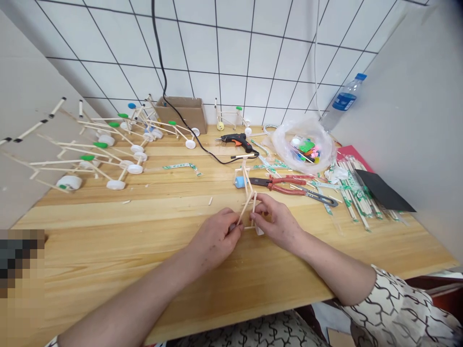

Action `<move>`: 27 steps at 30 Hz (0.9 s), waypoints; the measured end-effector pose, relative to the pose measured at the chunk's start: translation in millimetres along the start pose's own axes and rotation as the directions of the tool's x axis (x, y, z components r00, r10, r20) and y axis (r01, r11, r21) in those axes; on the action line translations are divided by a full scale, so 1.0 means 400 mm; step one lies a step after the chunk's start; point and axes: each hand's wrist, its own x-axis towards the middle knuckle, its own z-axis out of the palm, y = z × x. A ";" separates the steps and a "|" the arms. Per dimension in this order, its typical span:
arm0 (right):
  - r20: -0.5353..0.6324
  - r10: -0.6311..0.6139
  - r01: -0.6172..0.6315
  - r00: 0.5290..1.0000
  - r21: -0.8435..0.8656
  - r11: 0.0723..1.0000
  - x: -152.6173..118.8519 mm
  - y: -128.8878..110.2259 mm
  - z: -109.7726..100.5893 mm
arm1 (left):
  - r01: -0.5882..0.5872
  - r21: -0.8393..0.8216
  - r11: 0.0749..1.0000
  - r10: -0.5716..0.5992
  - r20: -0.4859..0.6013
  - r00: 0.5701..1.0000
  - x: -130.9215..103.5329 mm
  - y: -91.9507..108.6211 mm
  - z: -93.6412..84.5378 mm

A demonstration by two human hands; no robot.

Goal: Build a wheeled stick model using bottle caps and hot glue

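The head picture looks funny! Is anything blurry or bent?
In the head view, lines on the wall fan out toward the top; a lower-left patch is blocky squares, hiding what's there; left hand and right hand look fairly clear.

Pale stick frame (250, 193) (blue cap (240, 182) far end), held between hands (219, 236) (280, 224).

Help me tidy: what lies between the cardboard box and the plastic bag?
In the head view: a stick model, the glue gun in front of it and a tape-like ring.
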 end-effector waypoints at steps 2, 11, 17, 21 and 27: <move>-0.013 -0.020 0.019 1.000 -0.007 1.000 0.002 0.002 0.001 | 0.002 -0.012 1.000 -0.001 0.012 1.000 -0.001 0.000 -0.002; -0.032 -0.050 0.048 0.998 -0.067 0.997 0.009 0.011 0.001 | 0.032 -0.002 0.999 -0.032 0.077 0.997 -0.001 -0.003 -0.019; -0.043 -0.042 0.038 0.998 -0.084 0.996 0.007 0.009 0.004 | -0.003 -0.031 1.000 0.006 0.099 0.995 -0.001 -0.004 -0.031; -0.053 -0.055 0.051 0.997 -0.080 0.995 0.004 0.012 0.004 | -0.011 -0.063 0.998 0.017 0.092 0.996 -0.001 0.000 -0.035; -0.052 -0.072 0.068 0.996 -0.088 0.994 0.001 0.011 0.003 | 0.003 -0.036 0.999 -0.002 0.042 0.999 0.001 0.005 -0.030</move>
